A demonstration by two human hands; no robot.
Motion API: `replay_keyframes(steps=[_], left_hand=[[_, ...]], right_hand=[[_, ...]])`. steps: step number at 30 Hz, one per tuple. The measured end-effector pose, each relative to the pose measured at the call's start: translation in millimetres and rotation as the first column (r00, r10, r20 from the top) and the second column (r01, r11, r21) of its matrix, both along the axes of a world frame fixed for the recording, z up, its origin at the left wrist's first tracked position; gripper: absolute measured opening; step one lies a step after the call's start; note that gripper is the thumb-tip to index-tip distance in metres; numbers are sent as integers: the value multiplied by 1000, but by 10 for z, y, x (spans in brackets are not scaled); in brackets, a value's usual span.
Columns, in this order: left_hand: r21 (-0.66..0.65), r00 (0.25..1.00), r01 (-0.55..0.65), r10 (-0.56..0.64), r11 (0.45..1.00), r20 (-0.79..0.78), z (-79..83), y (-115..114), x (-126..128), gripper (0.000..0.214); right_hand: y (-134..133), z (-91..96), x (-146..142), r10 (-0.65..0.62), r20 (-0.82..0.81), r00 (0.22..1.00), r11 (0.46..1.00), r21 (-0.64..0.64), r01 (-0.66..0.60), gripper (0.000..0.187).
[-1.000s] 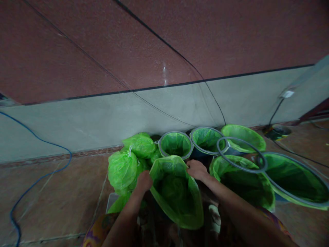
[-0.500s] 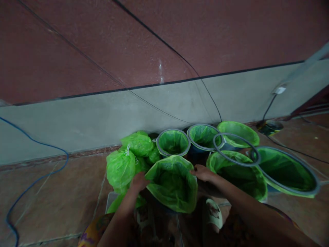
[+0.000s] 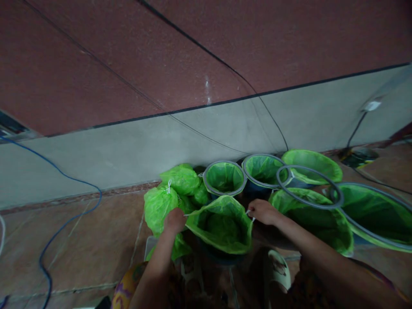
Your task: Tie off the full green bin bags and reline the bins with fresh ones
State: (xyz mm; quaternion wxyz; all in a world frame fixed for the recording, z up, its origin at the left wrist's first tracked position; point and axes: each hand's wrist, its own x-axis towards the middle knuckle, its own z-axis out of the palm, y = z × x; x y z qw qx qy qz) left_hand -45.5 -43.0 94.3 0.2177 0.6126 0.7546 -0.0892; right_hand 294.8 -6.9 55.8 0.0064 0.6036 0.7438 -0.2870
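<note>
Between my feet stands a bin with a green bag (image 3: 222,227) in it, its mouth wide and its rim drawn up at the sides. At the left edge of that mouth, my left hand (image 3: 175,221) is closed on a white drawstring pulled outward. On the opposite side my right hand (image 3: 262,211) pinches another white drawstring, a loop of it showing below the fingers. Tied green bags (image 3: 160,209) lie bunched just beyond my left hand. To the right of my right hand is a lined bin (image 3: 346,240) without a ring on its rim.
Grey-rimmed bins (image 3: 224,178) with green liners stand along the wall. A loose grey ring (image 3: 309,205) rests across bins at the right. A blue cable (image 3: 69,219) snakes over the tiled floor at the left. A can (image 3: 359,158) sits by the wall.
Both hands have moved slightly outward from the bag's rim, and white drawstrings now show taut between them and the bag. The bag's mouth has pulled wider and flatter. The view has shifted left.
</note>
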Motion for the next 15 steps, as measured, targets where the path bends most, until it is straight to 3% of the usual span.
replay_keyframes(steps=[2, 4, 7, 9, 11, 13, 15], left_hand=[[47, 985, -2, -6, 999, 171, 156, 4, 17, 29], [138, 877, -44, -28, 989, 479, 316, 7, 96, 29], [260, 521, -192, -126, 946, 844, 485, 19, 337, 26], [258, 292, -242, -183, 935, 939, 517, 45, 534, 26], [213, 124, -231, -189, 949, 974, 490, 87, 702, 32], [173, 44, -217, -168, 961, 985, 426, 141, 802, 47], [163, 71, -214, -151, 963, 986, 347, 191, 833, 59]], right_hand=[[33, 113, -73, -32, -206, 978, 1000, -8, 31, 18], [50, 271, -175, -97, -500, 860, 995, -36, 92, 24], [44, 567, -365, -175, -832, 526, 979, -92, 182, 31], [31, 741, -490, -213, -925, 314, 971, -164, 175, 32], [27, 842, -590, -260, -951, 170, 964, -246, 100, 31], [44, 852, -651, -302, -947, 107, 953, -299, 44, 31], [73, 797, -677, -318, -943, 97, 948, -313, 63, 31]])
